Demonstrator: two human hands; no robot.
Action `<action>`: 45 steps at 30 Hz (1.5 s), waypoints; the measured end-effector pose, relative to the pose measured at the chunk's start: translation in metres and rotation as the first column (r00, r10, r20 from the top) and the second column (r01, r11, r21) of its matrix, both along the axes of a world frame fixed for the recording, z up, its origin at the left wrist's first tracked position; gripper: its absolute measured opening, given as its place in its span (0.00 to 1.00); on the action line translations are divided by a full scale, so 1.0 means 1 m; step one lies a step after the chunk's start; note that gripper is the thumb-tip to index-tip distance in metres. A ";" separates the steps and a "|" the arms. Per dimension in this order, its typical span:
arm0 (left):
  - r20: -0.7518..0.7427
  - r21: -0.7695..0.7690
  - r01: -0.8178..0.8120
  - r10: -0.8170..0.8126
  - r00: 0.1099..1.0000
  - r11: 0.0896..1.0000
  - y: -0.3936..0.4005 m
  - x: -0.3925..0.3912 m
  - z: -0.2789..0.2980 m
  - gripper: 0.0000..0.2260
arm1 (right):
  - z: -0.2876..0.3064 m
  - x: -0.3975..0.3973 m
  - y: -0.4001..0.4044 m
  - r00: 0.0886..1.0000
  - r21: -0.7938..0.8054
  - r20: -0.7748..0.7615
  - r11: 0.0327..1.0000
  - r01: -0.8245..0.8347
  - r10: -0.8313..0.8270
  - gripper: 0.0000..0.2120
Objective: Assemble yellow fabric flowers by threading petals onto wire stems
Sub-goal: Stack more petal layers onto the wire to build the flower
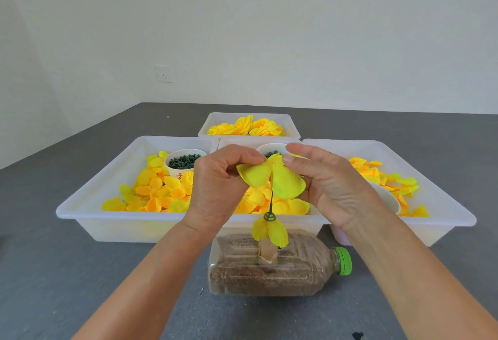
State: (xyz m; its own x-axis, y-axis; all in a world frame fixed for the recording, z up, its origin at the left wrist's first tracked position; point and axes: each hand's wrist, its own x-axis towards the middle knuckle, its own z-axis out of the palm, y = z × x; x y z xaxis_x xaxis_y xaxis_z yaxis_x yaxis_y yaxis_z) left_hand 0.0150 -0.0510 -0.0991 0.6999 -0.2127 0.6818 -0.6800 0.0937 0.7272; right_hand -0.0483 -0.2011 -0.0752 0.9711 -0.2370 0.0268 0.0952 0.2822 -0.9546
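A thin green wire stem (271,203) stands upright out of a clear bottle (269,269) lying on its side. Low on the stem sit a green coiled piece (269,216) and a small yellow petal layer (269,229). At the stem's top is a larger yellow petal piece (272,179), with the wire tip showing through its centre hole. My left hand (218,186) pinches the petal's left side between thumb and fingers. My right hand (326,180) pinches its right side near the hole.
Three white trays hold loose yellow petals: left (89,204), middle (272,225) and right (455,213). A fourth tray (250,117) behind holds finished yellow flowers. Cups of green pieces (184,161) stand in the left and middle trays. The bottle holds brown grains and has a green cap (345,261).
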 end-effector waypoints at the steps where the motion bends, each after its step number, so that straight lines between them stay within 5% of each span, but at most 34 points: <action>1: -0.001 0.001 0.004 -0.004 1.000 1.000 0.000 -0.001 0.000 0.12 | 0.001 -0.001 0.001 0.999 -0.058 -0.030 0.998 0.017 -0.019 0.25; 12: 0.113 0.109 0.005 -0.017 0.993 0.994 0.007 -0.003 0.000 0.17 | 0.001 -0.004 0.006 0.996 -0.111 -0.064 0.992 0.056 -0.063 0.13; 35: 0.303 0.206 -0.045 -0.020 0.953 0.977 0.010 -0.006 -0.002 0.08 | -0.002 -0.004 0.010 0.987 -0.062 -0.159 0.998 -0.032 0.022 0.14; 45: 0.261 0.218 -0.048 -0.011 0.965 0.975 0.011 -0.004 -0.005 0.09 | -0.003 -0.005 0.012 0.976 -0.083 -0.211 0.994 -0.073 0.054 0.12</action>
State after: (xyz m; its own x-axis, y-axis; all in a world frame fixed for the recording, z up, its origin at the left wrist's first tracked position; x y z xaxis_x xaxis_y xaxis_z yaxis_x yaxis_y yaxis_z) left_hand 0.0112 -0.0400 -0.1043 0.5111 -0.3673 0.7771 -0.8474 -0.0635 0.5272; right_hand -0.0530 -0.1892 -0.0787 0.9707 -0.1803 -0.1588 -0.1232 0.1941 -0.9732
